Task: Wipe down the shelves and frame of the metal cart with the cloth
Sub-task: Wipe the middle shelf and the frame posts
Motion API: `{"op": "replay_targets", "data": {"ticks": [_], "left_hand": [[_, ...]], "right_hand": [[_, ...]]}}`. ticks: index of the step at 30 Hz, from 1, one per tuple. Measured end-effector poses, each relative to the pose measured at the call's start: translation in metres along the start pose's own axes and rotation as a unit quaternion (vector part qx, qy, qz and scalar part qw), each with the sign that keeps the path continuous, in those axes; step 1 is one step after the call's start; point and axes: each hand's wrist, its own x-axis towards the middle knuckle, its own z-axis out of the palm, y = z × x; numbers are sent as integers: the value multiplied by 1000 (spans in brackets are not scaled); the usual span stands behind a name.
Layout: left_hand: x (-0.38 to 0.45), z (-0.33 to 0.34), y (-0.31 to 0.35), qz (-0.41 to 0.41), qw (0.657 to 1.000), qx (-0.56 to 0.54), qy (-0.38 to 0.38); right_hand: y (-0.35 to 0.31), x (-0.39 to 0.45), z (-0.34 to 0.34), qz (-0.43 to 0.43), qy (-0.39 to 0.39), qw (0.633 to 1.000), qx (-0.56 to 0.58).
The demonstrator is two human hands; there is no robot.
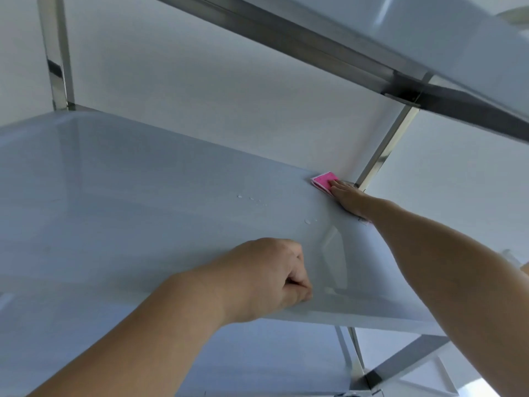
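Metal cart (383,150): a steel frame carrying at least three tiers in view. The middle shelf (143,196) fills most of the picture; an upper shelf (458,38) overhangs at top right, and a lower tier shows beneath.

Middle shelf: surface glossy and clear of objects. Water droplets (252,199) lie just short of the far right corner, with another small bead nearer the front.

Far right upright (383,150): meets the shelf at the corner now being worked. Far left upright (57,67) stands at the opposite back corner.

Left hand (274,279): loosely curled with fingers folded under, holding nothing, its knuckles resting on the front edge of the middle shelf, apparently to brace.

Right hand (349,199): flat, fingers together, pressing down on the cloth (325,181).

Cloth: pink, folded, lying on the middle shelf in the far right corner, just beside the foot of the upright, partly under the fingertips.

Assessment: the step in hand is wiping the middle shelf, at its back right corner. The droplets suggest that patch is not yet dried. The next move calls for drawing the cloth back across them under steady pressure, then working leftward; the uprights and rails appear to remain outstanding.
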Motion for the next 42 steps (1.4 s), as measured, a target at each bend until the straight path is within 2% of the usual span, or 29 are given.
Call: {"op": "replay_targets", "data": {"ticks": [3,6,10,15,17,20,23,28,37,42], "left_hand": [[0,0,1,5,1000,-6,0],[0,-1,1,11,1000,-4,2],[-1,-2,4,21,1000,17,16],[-14,-12,5,56,989,133,31],[-26,-25,0,56,979,188,48],[-47,-47,-13,42,972,214,92],[-63,-52,-21,13,963,249,107],[-70,-46,-22,-13,961,246,123],[-69,-45,-25,-28,969,209,127],[-65,-45,-30,-67,981,109,147]], "right_hand": [[-12,-19,0,-40,-9,999,22],[-29,-47,1,-93,14,993,68],[-52,-89,2,-175,8,984,44],[-66,-145,-7,-224,-37,970,82],[-61,-147,-17,-240,-47,968,58],[-55,-141,-24,-271,-10,962,18],[-57,-143,-13,-287,6,954,89],[-64,-156,3,-274,51,943,184],[-92,-186,20,-371,92,920,91],[-108,-185,19,-409,87,904,84]]}}
